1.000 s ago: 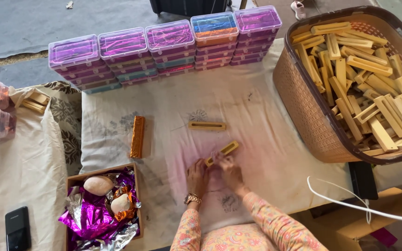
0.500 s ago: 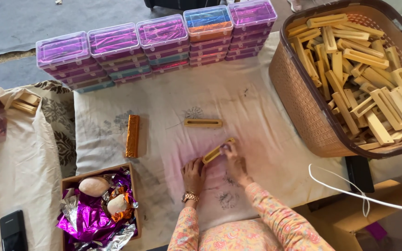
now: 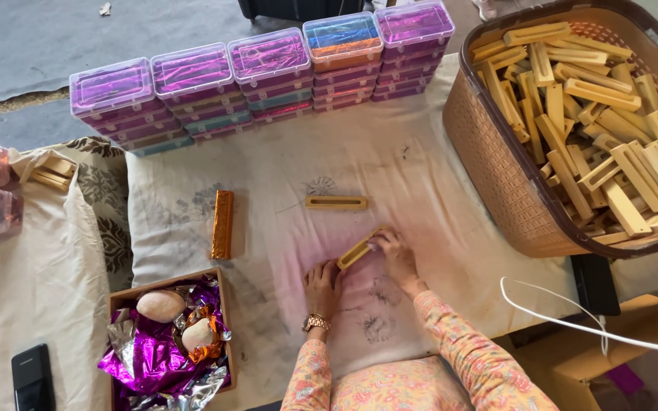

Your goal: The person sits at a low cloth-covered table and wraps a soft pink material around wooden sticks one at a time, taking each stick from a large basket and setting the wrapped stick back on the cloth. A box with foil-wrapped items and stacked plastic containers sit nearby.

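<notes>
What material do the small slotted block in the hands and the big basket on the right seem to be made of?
The slotted block, held between the left hand and right hand, looks like pale unfinished wood: matte, light tan, with squared edges. The basket seems to be moulded plastic: brown, with a regular lattice wall and a smooth darker rim. Neither can be confirmed by look alone.

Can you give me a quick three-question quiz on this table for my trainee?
1. True or false: both hands hold one wooden piece.
2. Which lies nearer the left hand: the orange foil bar or the brown basket?
3. What fills the cardboard box beside the left hand?

Key: 1. True; the right hand is on it too. 2. The orange foil bar. 3. Purple foil and two pale rounded lumps.
</notes>
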